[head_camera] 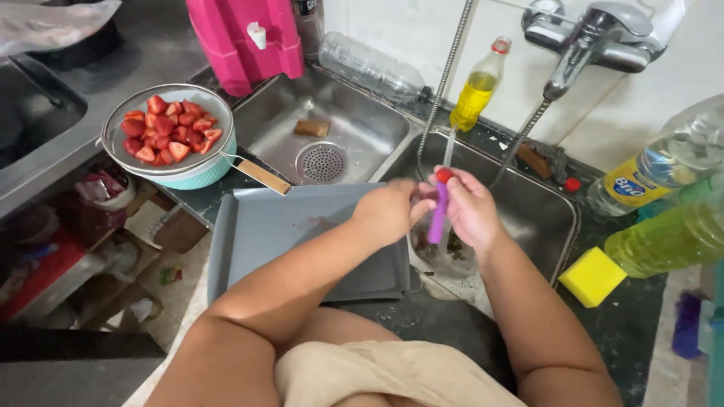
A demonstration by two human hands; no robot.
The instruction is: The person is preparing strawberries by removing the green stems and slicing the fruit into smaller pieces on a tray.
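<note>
Meanwhile, a strainer of cut strawberries (167, 130) sits at the counter's left edge; right hand (471, 207) pinches a red strawberry (444, 175), left hand (391, 211) grips a purple knife (437, 215).

**Bare Arms and a Beige Garment**

We see two bare forearms running up from the lower edge of the frame toward the middle, with no sleeves, watch, rings or gloves on the left hand (388, 211) or the right hand (471, 207). At the bottom centre we see a soft, creased beige cloth garment (377, 375) covering our lap, with bare leg showing above it.
</note>
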